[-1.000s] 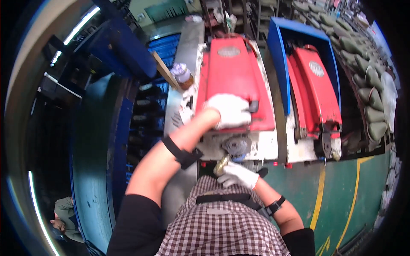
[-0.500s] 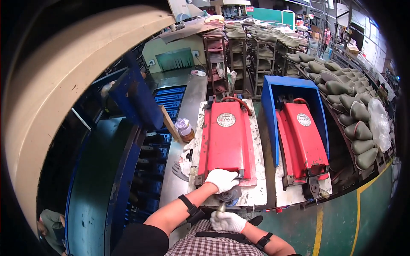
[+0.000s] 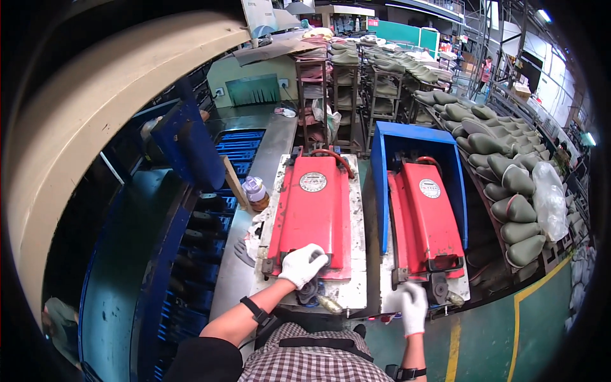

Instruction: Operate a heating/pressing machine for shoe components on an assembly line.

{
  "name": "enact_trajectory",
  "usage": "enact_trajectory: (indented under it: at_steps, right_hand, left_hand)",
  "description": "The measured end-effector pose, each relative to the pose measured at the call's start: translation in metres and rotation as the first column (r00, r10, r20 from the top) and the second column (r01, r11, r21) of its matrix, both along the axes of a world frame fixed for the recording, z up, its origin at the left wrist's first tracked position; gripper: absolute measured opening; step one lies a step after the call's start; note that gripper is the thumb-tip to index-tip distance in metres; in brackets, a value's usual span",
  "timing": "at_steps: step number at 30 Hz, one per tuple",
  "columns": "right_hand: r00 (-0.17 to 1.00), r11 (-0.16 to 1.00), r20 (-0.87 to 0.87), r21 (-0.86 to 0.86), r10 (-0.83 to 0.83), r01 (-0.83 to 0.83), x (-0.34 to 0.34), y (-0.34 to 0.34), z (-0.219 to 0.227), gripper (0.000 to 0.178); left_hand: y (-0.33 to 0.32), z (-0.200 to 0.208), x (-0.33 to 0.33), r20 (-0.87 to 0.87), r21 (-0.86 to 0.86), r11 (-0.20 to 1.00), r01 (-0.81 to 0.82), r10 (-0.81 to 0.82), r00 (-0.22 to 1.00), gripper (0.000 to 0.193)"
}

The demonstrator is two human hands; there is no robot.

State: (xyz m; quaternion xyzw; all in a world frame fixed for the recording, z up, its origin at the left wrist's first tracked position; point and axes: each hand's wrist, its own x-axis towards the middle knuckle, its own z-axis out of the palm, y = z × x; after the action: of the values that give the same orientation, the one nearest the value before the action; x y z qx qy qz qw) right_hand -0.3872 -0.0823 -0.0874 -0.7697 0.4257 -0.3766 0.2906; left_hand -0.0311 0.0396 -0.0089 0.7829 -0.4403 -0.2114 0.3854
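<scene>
My left hand, in a white glove, curls around the black handle at the front of the left red machine cover. Just below it, a lever with a worn brass-coloured grip points to the right, touched by neither hand. Over by the front of the right red cover, my gloved right hand is raised, its fingers smeared by motion. A black handle and a second lever grip are close to that hand, apart from it.
A blue metal hood surrounds the right machine. Grey-green boot-shaped pieces cover a rack at right, beside a clear plastic bag. At left are a bottle, a grey glove and a blue conveyor. Another person shows at lower left.
My right hand has let go of the left machine's lever grip and moved right to the other machine. The lever now points right. My left hand stays at the cover's handle. The view has shifted right.
</scene>
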Motion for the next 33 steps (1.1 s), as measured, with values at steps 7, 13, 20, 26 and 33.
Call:
enact_trajectory:
  at_steps: [7,13,20,26,33]
  right_hand:
    - [0.653,0.846,-0.561,-0.183,-0.508,0.500,-0.121,-0.092,-0.008,0.039]
    - [0.577,0.795,-0.640,-0.088,-0.507,0.600,-0.127,-0.072,-0.020,0.057]
    - [0.875,0.840,-0.476,0.435,-0.091,0.325,-0.100,0.024,0.012,0.059]
    - [0.948,0.942,-0.313,0.297,-0.061,0.158,-0.099,0.009,0.049,0.038]
    - [0.824,0.988,-0.561,-0.153,-0.074,-0.016,-0.025,-0.123,0.027,0.046]
  left_hand:
    - [-0.065,0.003,-0.086,0.275,-0.387,0.865,0.319,-0.222,0.935,0.029]
    - [-0.138,0.008,-0.157,0.488,-0.281,0.749,0.600,-0.427,0.761,0.046]
    - [-0.175,-0.004,-0.205,0.630,-0.025,0.600,0.800,-0.612,0.478,0.066]
    - [-0.187,0.020,-0.208,0.692,-0.110,0.636,0.764,-0.503,0.518,0.072]
    - [-0.217,0.088,-0.205,0.646,-0.342,0.685,0.643,-0.325,0.691,0.068]
